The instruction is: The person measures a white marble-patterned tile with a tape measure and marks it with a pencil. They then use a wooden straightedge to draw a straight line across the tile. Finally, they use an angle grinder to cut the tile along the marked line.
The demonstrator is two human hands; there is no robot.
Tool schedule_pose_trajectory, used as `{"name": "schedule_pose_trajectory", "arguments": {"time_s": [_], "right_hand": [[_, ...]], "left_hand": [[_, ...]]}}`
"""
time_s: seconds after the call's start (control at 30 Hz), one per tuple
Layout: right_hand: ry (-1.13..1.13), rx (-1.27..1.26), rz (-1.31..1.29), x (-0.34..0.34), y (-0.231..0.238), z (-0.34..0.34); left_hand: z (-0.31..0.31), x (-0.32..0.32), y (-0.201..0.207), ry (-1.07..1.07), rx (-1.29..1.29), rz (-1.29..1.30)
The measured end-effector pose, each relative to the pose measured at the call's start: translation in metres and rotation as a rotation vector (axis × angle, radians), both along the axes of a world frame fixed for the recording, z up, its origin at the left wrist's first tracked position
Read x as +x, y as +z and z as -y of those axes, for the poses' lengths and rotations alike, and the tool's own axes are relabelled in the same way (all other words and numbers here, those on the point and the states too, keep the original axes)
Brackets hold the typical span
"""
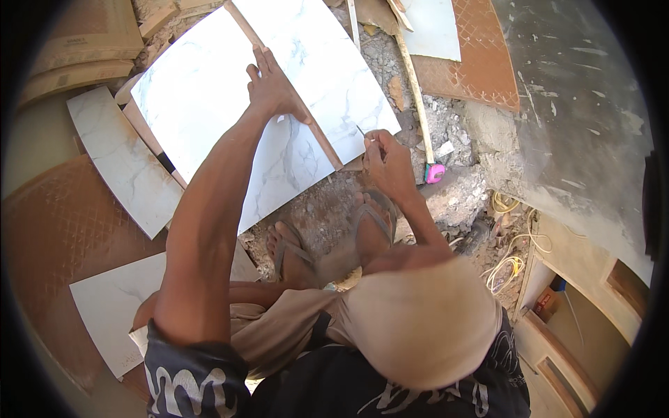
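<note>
A large white tile [317,66] with grey marbling lies before me, and a narrow wooden strip [323,145] runs across it. My left hand [270,90] presses down on the strip, its fingers spread along the wood and its thumb nearer me. By the tile's right corner my right hand [390,164] is closed in a pinch. From its fingertips a thin, dark, pencil-like tool [360,130] sticks out over the tile; its exact kind is too small to tell. To the right, a pink tape measure [435,173] lies with its yellow blade [416,94] drawn out.
My sandalled feet [293,254] stand on rough ground just below the tile. Marbled offcuts [125,160] and brown tile backs [66,223] lie at left, near cardboard boxes [83,42]. On the right are rubble [449,125], a grey slab [578,90] and a loose cable [512,268].
</note>
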State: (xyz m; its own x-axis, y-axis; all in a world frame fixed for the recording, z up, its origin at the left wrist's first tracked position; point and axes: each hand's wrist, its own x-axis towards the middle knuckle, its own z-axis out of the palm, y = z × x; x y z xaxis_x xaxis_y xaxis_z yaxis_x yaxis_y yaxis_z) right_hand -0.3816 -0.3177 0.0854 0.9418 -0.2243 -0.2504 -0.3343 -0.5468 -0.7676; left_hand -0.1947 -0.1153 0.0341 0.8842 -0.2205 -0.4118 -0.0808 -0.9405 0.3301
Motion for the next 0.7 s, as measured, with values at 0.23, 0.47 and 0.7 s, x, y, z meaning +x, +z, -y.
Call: {"name": "schedule_pose_trajectory", "arguments": {"time_s": [0.23,0.47,0.7], "right_hand": [[0.096,-0.048,-0.044,0.018,0.0,-0.02],[0.113,0.068,-0.075,0.009,-0.047,-0.024],[0.166,0.055,0.133,0.01,-0.062,-0.031]], "left_hand": [[-0.012,0.001,-0.004,0.011,0.022,0.052],[-0.005,-0.004,-0.003,-0.016,0.049,0.028],[-0.004,-0.003,-0.012,-0.045,0.08,0.074]]}}
